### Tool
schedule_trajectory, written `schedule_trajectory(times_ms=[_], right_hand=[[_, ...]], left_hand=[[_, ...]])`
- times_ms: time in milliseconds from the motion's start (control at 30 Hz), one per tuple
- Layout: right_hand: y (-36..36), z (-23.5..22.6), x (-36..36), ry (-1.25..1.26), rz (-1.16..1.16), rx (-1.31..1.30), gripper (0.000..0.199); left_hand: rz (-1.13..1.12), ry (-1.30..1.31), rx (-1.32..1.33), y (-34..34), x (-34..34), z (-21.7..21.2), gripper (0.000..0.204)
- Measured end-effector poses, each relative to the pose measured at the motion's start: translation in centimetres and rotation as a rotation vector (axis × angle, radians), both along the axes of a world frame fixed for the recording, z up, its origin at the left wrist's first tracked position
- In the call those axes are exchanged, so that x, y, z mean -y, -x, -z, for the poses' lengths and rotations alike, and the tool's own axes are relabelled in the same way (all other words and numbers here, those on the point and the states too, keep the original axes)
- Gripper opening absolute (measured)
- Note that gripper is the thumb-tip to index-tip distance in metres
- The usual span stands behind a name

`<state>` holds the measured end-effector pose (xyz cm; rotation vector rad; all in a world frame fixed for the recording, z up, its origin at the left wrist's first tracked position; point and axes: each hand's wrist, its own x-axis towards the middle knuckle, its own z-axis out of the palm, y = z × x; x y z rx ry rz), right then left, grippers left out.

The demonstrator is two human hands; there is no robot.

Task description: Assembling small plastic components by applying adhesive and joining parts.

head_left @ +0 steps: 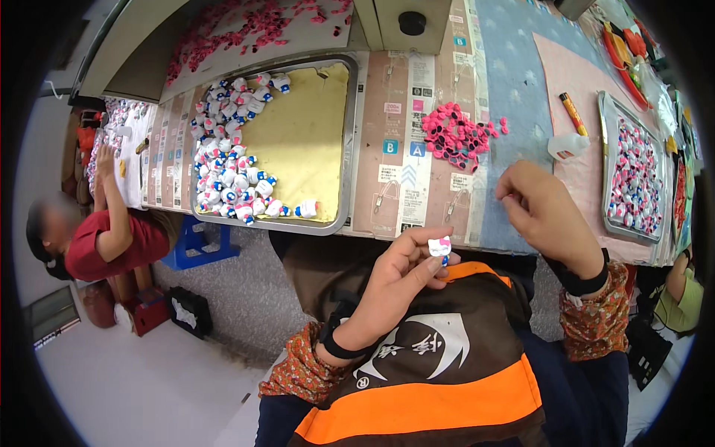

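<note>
Between the thumb and fingers of my left hand (pixel 396 274) is a small white cat-shaped figurine (pixel 439 246) with a pink bow and a blue lower part. It is held upright above my lap, near the table's front edge. My right hand (pixel 547 212) hovers over the blue cloth, to the right of the figurine. Its fingers are curled in toward the thumb, and whatever they may hold is hidden. Just beyond that hand lies a heap of small pink and black pieces (pixel 453 135). Several similar figurines (pixel 234 182) fill the left part of a yellow-bottomed metal tray (pixel 305 134).
At the right, a second tray (pixel 607 167) is full of figurines. A clear bottle (pixel 567 145) and a yellow marker-like tube (pixel 573 113) lie beside it on pink cloth. More pink pieces (pixel 257 30) are spread at the back left. A person in red (pixel 112 238) works at far left.
</note>
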<state>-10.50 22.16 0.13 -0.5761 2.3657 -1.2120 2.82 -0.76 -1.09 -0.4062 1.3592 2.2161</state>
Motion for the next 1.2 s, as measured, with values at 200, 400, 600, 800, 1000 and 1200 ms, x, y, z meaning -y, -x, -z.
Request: schedule_trajectory(times_ms=[200,400,600,800,1000,1200], right_hand=[[-0.8,0.2,0.2,-0.124,-0.151,-0.283,0.022],[-2.1,-0.3,-0.1,-0.114,0.087,-0.122,0.025],[-2.8,1.5,0.4,-0.124,0.149,-0.303,0.02],[-3.0,2.2,1.3,-0.177,0.115,-0.486,0.017],[-4.9,-0.4,1.3,0.129,0.115,-0.005,0.012],[-7.2,-1.4,2.3,0.407,-0.008,0.045,0.016]], left_hand=[[-0.003,0.011,0.015,0.0,-0.4,0.0,0.04],[-0.015,0.001,0.001,-0.3,-0.5,0.3,0.04],[-0.074,-0.014,0.017,-0.2,-1.0,0.4,0.036],[-0.119,-0.039,0.014,-0.2,-1.3,0.9,0.035],[-0.159,-0.033,-0.016,-0.5,-1.4,0.9,0.037],[-0.149,0.016,-0.121,-0.8,-1.9,0.8,0.035]])
